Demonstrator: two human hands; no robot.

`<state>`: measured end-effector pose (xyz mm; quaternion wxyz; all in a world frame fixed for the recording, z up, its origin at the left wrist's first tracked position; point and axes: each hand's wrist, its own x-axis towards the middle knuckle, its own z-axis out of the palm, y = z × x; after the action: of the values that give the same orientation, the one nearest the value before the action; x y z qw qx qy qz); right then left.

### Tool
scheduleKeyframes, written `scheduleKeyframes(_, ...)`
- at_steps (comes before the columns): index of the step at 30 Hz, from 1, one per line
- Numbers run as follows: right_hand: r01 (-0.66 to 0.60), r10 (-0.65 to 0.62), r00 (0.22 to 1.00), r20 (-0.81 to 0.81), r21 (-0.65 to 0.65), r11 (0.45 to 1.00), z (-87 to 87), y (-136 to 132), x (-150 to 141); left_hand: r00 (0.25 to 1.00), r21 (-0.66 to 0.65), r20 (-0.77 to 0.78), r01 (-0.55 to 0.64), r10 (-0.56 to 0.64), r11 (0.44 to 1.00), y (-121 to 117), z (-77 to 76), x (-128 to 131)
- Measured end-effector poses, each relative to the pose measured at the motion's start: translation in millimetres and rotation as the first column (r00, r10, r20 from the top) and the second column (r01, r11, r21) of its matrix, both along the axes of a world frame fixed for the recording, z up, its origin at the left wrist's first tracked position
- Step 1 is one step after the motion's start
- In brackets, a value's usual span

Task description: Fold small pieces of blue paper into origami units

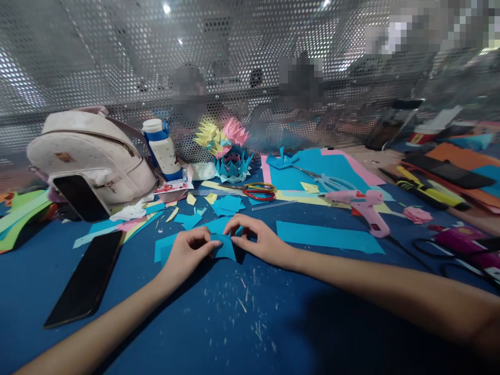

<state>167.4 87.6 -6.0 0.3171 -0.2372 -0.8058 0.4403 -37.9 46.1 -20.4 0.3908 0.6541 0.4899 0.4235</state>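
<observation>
Between my two hands is a small piece of blue paper [224,249], slightly curved and raised off the table. My left hand [191,249] pinches its left side between thumb and fingers. At its right edge, my right hand [255,238] grips it with thumb and bent fingers. More blue paper [166,249] lies flat behind and beside my left hand. A long blue paper strip [328,237] rests to the right of my right hand. Blue paper scraps [227,204] lie just beyond my hands.
Behind stand folded paper flowers [233,164], red-and-yellow-handled scissors [260,191], a bottle [162,151] and a backpack [94,151]. A pink glue gun [367,205] with a cord and blue-handled scissors [334,182] are on the right. Phones [88,278] lie left; perforated metal [242,47] borders the table.
</observation>
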Motion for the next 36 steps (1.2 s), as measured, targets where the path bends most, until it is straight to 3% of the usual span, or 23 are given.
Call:
scheduleKeyframes(10,-0.035,0.036,0.999,-0.011,0.075,0.997,-0.4,4.3,-1.1,0.997,0.048,-0.066,0.047,-0.044,0.998,-0.5,7.2,-1.1)
scheduleKeyframes(20,-0.09,0.102,0.994,-0.031,0.269,0.959,4.8,-3.5,4.3,0.998,0.049,-0.068,0.014,-0.01,0.999,-0.3,1.9,-0.1)
scheduleKeyframes(28,-0.084,0.094,0.991,-0.091,0.108,0.991,3.7,0.0,3.0,0.998,0.013,-0.051,0.033,-0.032,0.999,-1.4,4.4,0.0)
scheduleKeyframes(33,0.018,-0.016,0.999,-0.038,0.033,0.999,2.7,-2.3,0.3,0.996,-0.052,-0.035,0.079,-0.081,0.996,-4.3,4.9,1.1)
scheduleKeyframes(36,0.015,-0.014,1.0,-0.024,0.025,1.0,1.3,-3.1,-1.8,0.992,-0.102,-0.047,0.112,-0.117,0.988,-5.5,4.6,2.0)
